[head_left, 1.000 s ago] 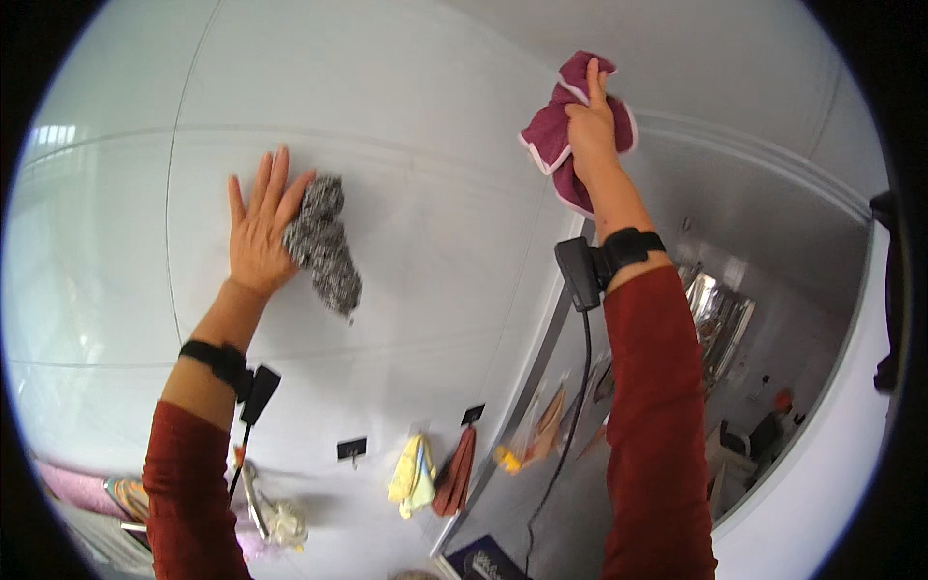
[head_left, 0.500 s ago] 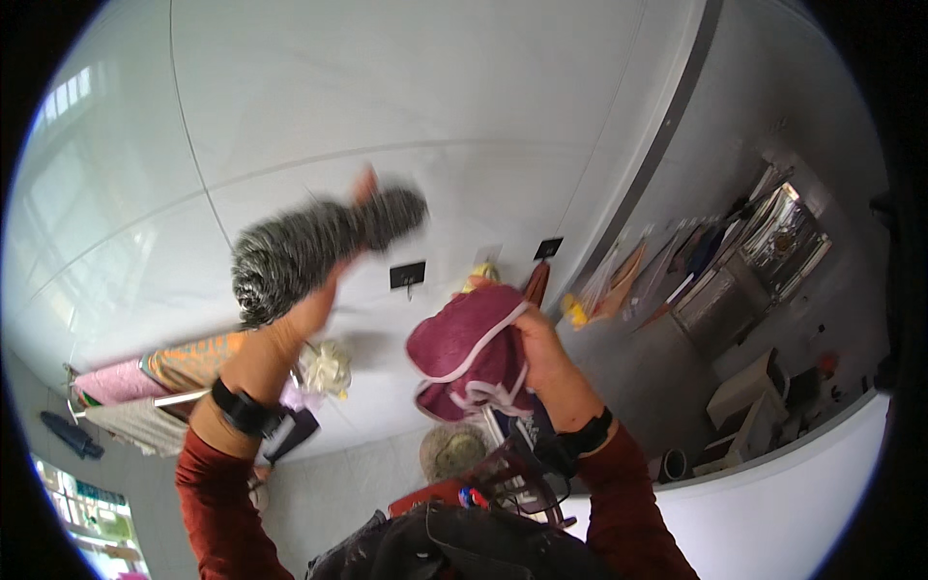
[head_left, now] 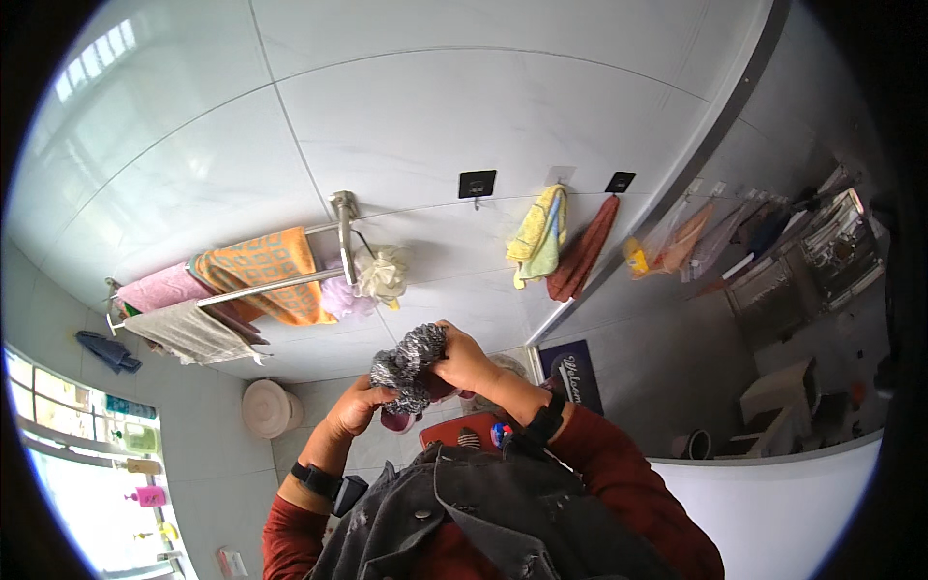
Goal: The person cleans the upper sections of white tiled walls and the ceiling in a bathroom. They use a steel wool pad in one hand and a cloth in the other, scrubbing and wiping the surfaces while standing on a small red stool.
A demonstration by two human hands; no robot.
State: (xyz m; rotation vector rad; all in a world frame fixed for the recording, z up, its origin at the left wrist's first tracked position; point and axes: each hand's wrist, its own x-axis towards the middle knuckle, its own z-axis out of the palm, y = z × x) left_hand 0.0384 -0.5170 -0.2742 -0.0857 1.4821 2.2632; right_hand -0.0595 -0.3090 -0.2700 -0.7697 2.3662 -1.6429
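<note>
So the crumpled dark-grey scrubber [head_left: 404, 369] sits between left grip [head_left: 356, 406] and right grip [head_left: 466, 362]. Metal double-bar rack [head_left: 271, 287] is on the wall [head_left: 416, 116], left, orange patterned cloth towel [head_left: 263, 267] over it. Yellow cloth towel [head_left: 536, 235] hangs right of that, and the round pale bucket [head_left: 271, 408] is on the floor [head_left: 319, 394], lower left.

Daylight reached you from the window [head_left: 72, 488] at lower left, blown out to white, and a barred reflection [head_left: 94, 60] glared on the tiled wall [head_left: 406, 116]. Your right side lay dim, tile seams [head_left: 276, 83] bowed near the black rim, and the grey bundle [head_left: 411, 365] looked fairly sharp.
</note>
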